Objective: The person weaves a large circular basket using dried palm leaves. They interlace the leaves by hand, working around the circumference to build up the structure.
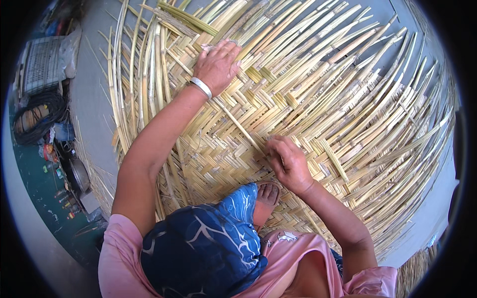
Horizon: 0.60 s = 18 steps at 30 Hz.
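A large herringbone mat (218, 144) woven from flat yellow reed strips lies beneath me, with long loose reed ends (328, 99) fanning out to the far side and the right. My left hand (217, 64), a silvery bracelet (201, 87) at its wrist, lies with fingers stretched out on the far left part of the weave. Nearer to me, my right hand (288, 164) has its fingers curled at the near end of a narrow reed strip (239, 124). This strip runs slantwise over the weave toward the left wrist. The right fingertips are partly hidden.
My sandalled foot (267, 198) stands on the mat beside my knee in blue patterned cloth (198, 248). Along the left are a grey plastic crate (42, 64), a coil of black cable (39, 116) and a metal bowl (79, 174). Grey floor (92, 94) surrounds the mat.
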Available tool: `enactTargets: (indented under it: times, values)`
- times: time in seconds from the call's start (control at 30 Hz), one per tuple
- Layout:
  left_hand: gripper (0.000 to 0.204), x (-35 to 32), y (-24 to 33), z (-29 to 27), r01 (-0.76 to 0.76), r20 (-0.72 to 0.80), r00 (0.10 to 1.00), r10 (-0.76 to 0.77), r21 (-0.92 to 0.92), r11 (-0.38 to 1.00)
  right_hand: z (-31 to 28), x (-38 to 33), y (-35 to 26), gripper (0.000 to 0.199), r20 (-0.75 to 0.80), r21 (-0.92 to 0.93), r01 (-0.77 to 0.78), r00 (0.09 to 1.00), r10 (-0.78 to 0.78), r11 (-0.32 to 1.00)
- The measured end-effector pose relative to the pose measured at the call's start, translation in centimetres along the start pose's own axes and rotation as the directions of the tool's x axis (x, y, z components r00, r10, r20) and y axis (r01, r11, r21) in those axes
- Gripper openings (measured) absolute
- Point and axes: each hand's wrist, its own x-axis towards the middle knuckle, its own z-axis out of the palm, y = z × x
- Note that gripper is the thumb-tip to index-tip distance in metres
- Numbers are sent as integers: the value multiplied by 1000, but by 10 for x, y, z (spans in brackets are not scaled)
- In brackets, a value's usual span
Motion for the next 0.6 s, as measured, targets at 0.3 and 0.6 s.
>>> enactTargets:
  times: [0.3,0.6]
  values:
    - [45,-3,6,-1,20,45,998,-32,246,969,-75,-112,12,24,-40,-123,-204,979,201,971]
    - [38,-14,140,-14,-286,-272,929,252,-95,953,-88,-238,31,23,52,871,-441,519,853,215]
